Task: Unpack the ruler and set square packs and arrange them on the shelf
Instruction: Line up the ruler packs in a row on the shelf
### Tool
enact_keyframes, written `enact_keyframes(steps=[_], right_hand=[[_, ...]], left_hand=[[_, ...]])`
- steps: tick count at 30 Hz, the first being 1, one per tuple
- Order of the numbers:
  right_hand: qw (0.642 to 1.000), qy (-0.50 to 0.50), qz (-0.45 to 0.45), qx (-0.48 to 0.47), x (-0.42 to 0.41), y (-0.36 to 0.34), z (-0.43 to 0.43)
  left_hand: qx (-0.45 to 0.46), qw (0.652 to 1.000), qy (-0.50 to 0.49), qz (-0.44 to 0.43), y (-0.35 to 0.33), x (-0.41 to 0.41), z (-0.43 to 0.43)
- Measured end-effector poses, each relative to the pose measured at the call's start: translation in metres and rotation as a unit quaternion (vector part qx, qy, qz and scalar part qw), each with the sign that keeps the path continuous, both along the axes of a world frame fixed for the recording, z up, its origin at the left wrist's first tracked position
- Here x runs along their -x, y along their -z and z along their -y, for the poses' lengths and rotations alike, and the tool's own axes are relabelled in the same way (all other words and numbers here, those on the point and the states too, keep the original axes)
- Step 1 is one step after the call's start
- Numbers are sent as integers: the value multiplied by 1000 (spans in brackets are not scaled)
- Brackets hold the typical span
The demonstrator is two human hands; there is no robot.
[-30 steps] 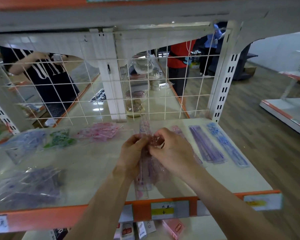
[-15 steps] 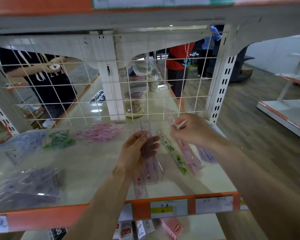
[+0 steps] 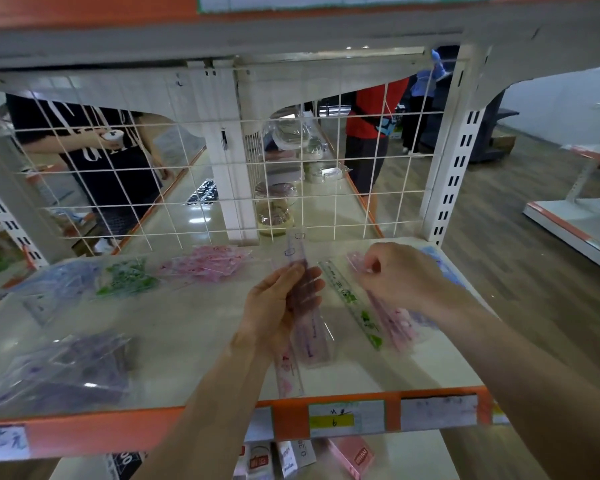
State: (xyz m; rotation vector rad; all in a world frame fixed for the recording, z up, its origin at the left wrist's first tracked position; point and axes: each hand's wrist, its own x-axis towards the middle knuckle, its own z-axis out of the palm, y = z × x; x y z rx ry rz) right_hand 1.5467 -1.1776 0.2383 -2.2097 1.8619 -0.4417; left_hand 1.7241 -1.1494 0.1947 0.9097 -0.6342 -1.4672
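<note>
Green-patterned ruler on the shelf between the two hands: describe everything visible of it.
The green-patterned ruler is a clear, plastic-looking strip with printed scale marks and green leaf-like prints. It lies flat on the shelf, slanted, far end leaning left. The pink rulers pinched by the right hand lie close along its right side; the ruler pack in the left hand is apart on its left. Whether the right hand touches it cannot be told.

the right hand (image 3: 400, 275) covers the top of the pink rulers (image 3: 394, 329).
</note>
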Motion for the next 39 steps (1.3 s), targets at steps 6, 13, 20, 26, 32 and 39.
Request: enact_keyframes(steps=[6,13,20,26,32,39], right_hand=[[981,-100,155,-68,-49,2,-18],[925,-81,331,-171,-37,-3,-10],[903,-25,405,-143,-12,-8,-5],[910,-26,384,-153,9,-15,-1],[975,-8,218,-40,21,-13,2],[995,-20,87,-42,40,-12,13]], left_hand=[[-3,1000,-16,-19,0,0,3],[31,999,11,-14,2,-1,4],[50,998,25,25,-4,6,5],[27,995,40,85,-24,26,19],[-28,986,33,158,-34,50,33],[-41,978,39,201,-36,69,40]])
